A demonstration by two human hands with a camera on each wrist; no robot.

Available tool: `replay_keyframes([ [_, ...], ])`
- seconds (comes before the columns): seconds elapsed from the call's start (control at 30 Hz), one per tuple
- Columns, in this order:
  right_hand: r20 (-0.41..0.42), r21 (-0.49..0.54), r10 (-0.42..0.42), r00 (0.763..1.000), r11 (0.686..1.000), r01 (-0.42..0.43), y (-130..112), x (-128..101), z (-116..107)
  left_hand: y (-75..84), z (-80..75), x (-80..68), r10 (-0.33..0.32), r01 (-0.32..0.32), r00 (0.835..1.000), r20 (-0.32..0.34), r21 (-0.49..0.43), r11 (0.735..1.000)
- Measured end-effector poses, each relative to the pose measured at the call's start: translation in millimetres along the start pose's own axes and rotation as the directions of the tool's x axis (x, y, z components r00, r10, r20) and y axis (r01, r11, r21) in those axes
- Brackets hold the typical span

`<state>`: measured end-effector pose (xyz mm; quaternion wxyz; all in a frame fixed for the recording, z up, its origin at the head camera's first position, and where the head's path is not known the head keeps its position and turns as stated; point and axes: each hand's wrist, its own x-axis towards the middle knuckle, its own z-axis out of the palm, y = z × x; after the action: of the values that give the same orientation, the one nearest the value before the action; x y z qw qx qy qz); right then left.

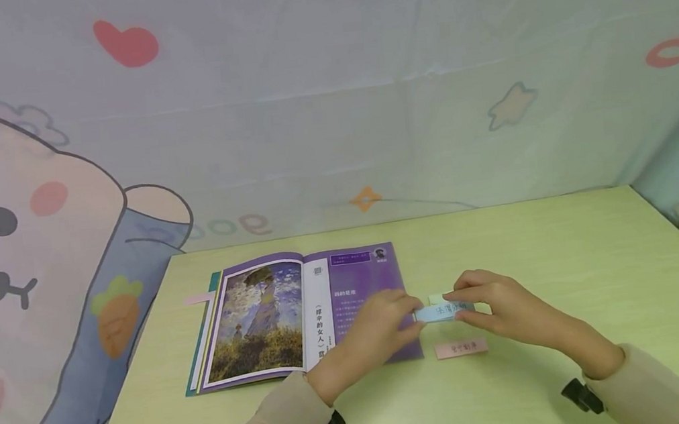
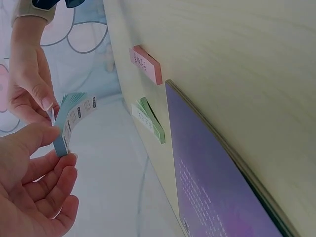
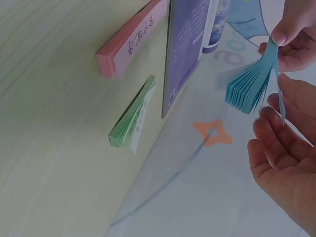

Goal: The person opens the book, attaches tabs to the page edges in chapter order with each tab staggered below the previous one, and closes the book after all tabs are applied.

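The fingers (image 1: 415,330) of the left hand (image 1: 380,329) pinch one end of a blue pad of sticky strips (image 1: 443,310), and the fingers (image 1: 466,317) of the right hand (image 1: 496,309) pinch its other end, so that in the head view the pad hangs between both hands just above the light green table (image 1: 561,253), beside the right edge of an open book (image 1: 300,313). A pink pad (image 1: 460,348) lies flat on the table just below the hands, a green pad (image 1: 436,298) peeks out behind the blue one, and a pink strip (image 1: 198,298) juts from the book's left side. In the left wrist view, the left hand (image 2: 34,192) holds the blue pad (image 2: 69,123) between thumb and curled fingers while the right hand (image 2: 29,94) grips its upper end; the pink pad (image 2: 146,64) and green pad (image 2: 150,121) sit near the book's purple page (image 2: 217,187). In the right wrist view, the blue pad (image 3: 249,89) fans open, pinched at its top by the left hand (image 3: 296,34), with the right hand (image 3: 284,163) curled beneath and holding a single strip.
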<state>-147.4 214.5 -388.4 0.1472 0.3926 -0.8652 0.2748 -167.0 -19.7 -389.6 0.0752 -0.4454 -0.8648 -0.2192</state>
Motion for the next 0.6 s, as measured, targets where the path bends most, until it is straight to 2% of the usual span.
replay_keyframes([
  [0.17,-0.014,0.022,0.059,0.998,0.998,-0.059,-3.2,-0.1,-0.7,0.2,1.3,-0.1,-0.018,0.018,1.000,0.006,-0.001,1.000],
  [0.27,-0.004,0.079,0.156,0.988,0.985,-0.156,-4.8,-0.5,0.0,0.3,2.0,-0.1,-0.030,0.030,0.999,0.010,0.003,1.000],
  [0.33,0.008,0.122,0.243,0.970,0.962,-0.243,-6.1,-0.8,0.3,0.3,2.4,0.1,-0.035,0.035,0.999,0.014,0.006,0.999],
  [0.43,0.047,0.183,0.395,0.917,0.899,-0.397,-8.5,-0.5,-0.7,0.4,2.7,0.5,-0.038,0.038,0.999,0.014,0.010,0.999],
  [0.53,0.109,0.255,0.531,0.840,0.802,-0.540,-10.8,0.5,-4.1,0.0,3.2,0.7,-0.038,0.037,0.999,0.013,0.009,0.999],
  [0.6,0.143,0.294,0.581,0.801,0.748,-0.595,-11.3,1.2,-6.1,0.0,2.9,0.7,-0.038,0.038,0.999,0.010,0.007,0.999],
])
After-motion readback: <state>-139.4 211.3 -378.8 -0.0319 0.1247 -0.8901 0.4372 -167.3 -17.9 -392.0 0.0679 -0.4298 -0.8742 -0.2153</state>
